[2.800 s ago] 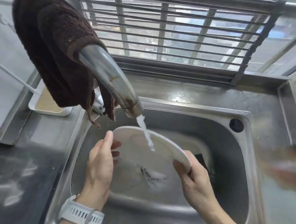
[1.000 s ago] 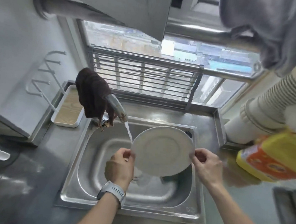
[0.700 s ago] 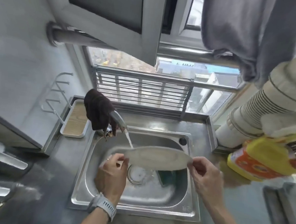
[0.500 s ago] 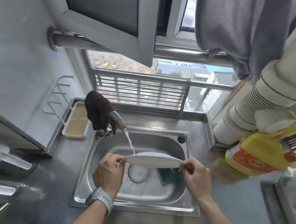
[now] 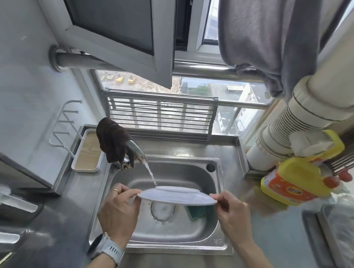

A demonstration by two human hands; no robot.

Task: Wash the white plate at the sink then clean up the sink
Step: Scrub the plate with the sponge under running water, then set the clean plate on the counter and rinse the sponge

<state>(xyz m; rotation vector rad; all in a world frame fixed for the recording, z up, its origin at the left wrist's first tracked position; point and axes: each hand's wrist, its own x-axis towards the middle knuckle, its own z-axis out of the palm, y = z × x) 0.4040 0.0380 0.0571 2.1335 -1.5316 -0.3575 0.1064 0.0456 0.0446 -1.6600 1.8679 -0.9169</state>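
Both hands, left hand [image 5: 118, 212] and right hand [image 5: 233, 215], hold white plate [image 5: 177, 195] over sink [image 5: 213, 243].

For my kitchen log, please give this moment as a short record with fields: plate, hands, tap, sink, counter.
plate: white plate, held about level over the sink, underside up
left hand: pinches left rim
right hand: pinches right rim
tap: running, stream lands on plate; brown cloth draped over it
sink: green sponge inside
counter: yellow bottle at right
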